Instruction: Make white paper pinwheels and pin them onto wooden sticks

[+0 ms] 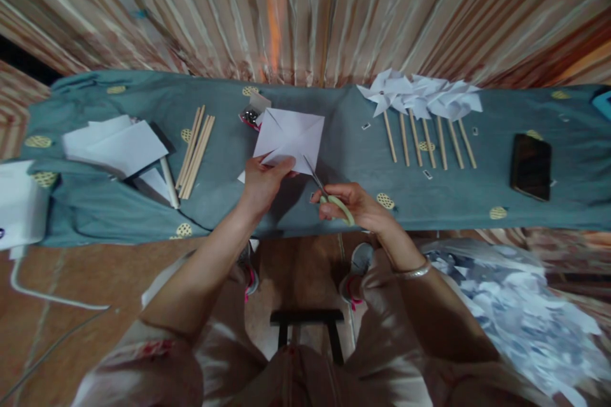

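My left hand (263,184) pinches the lower left edge of a white paper square (290,133), thumb on top. Slits run in from the paper's corners. In my right hand (351,203) are scissors (340,205) with pale green handles, their blades at the paper's lower right corner. A small packet of shiny pins (249,116) lies just behind the paper. Wooden sticks (195,152) rest to the left. Several white paper pinwheels (420,95) on sticks lie in a row to the right.
Paper sheets (114,146) and a white glue-gun-like tool (169,182) with a black cord lie at left. A white box (19,203) stands at the far left, a dark phone (531,166) at right. A bag of paper scraps (525,311) sits below the cloth-covered table (344,133).
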`<state>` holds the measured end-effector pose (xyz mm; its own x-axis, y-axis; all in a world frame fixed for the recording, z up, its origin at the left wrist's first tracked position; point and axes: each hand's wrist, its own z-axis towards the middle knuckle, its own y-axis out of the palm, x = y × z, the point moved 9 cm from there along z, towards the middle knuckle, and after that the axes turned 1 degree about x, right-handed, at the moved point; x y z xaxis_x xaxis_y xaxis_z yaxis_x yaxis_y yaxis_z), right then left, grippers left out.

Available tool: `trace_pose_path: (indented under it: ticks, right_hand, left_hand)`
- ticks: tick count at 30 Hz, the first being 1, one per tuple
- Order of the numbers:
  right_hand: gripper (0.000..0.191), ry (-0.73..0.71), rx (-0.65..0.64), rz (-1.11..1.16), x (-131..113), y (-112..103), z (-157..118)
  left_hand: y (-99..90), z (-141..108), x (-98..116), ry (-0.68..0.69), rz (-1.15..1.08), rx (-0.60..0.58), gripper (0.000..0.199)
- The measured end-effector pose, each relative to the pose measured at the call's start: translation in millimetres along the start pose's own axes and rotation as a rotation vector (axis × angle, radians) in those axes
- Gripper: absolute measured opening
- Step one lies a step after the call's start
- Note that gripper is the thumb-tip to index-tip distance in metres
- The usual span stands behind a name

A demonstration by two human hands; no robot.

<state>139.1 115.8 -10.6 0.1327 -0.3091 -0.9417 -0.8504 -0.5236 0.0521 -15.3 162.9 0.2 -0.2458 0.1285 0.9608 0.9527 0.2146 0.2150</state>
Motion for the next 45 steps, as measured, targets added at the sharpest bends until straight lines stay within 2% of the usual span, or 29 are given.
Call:
trace_pose_path:
  ticks: [21, 33, 45]
  right_hand:
    - [0.05, -0.042, -0.017, -0.038, 2.7, -1.1, 0.2]
    - [0.047, -0.021, -0.021, -0.007, 1.6, 0.6, 0.3]
    - [0.048, 0.043, 0.039, 0.058, 5.8, -1.1, 1.7]
  left_hand:
    - [2.2, -0.6, -0.4, 0.011, -0.056, -0.023, 0.015]
    - [1.5, -1.2, -0.9, -0.001, -0.029, -0.007, 0.011]
    - [-0.6, -1.7, 0.9, -0.017, -0.038, -0.021, 0.022]
